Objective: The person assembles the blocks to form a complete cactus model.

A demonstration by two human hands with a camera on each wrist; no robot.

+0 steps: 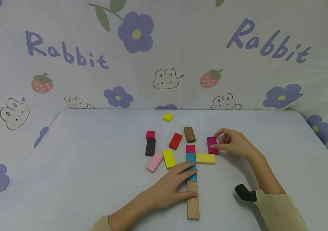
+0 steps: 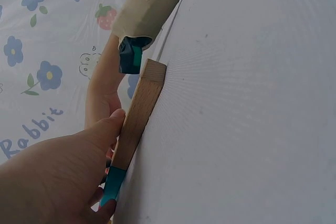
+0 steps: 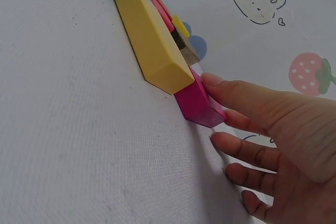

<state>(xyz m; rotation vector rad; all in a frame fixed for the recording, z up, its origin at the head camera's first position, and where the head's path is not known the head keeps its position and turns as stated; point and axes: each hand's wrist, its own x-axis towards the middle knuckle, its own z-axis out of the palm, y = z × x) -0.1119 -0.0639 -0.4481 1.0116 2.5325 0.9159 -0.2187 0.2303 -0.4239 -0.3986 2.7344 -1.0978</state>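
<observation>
A straight column runs toward the person: a small crimson block (image 1: pixel 190 148), blue blocks (image 1: pixel 191 157), then a plain wooden block (image 1: pixel 193 208). My left hand (image 1: pixel 166 187) rests on this column, fingertips on the blue part and thumb on the wood; the left wrist view shows the same wooden block (image 2: pixel 139 119) beside the thumb. A pale yellow block (image 1: pixel 205 158) sticks out to the right from the blue part. Just beyond its right end, my right hand (image 1: pixel 234 143) pinches a magenta block (image 1: pixel 211 146) with thumb and index finger; the other fingers (image 3: pixel 247 150) are loosely bent.
Left of the column lie a bright yellow block (image 1: pixel 168 159), a pink block (image 1: pixel 154 162), a black block (image 1: pixel 150 147) and a small crimson block (image 1: pixel 150 134). Farther back are a red block (image 1: pixel 175 141), a dark wooden block (image 1: pixel 190 134) and a small yellow block (image 1: pixel 167 117).
</observation>
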